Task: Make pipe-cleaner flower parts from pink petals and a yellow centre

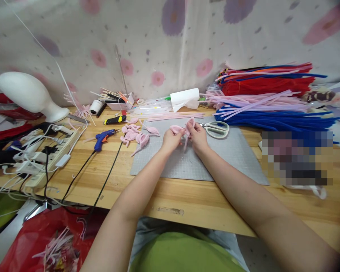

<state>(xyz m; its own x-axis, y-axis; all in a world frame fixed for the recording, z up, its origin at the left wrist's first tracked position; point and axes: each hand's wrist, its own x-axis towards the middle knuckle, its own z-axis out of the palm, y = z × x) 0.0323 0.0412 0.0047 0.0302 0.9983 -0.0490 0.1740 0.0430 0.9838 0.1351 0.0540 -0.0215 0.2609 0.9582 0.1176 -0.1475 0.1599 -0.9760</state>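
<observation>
My left hand (172, 139) and my right hand (197, 136) meet above the grey cutting mat (232, 158). Both are closed on a pink pipe-cleaner piece (190, 124), bent into petal-like loops, with a short stem hanging down between the hands. Fingers cover part of it. Scissors with pale handles (217, 129) lie on the mat just beyond my right hand. Left of my left hand, several finished-looking pink pipe-cleaner loops (141, 139) are heaped at the mat's edge. A blue glue gun (102, 139) rests on the table farther left.
Bundles of blue pipe cleaners (277, 119) and pink pipe cleaners (252, 101) are stacked at the back right. A white paper roll (185, 99) stands behind the mat. At left are a power strip (56, 155) with tangled cords and a white foam head (31, 94). A red bag (25, 241) hangs below.
</observation>
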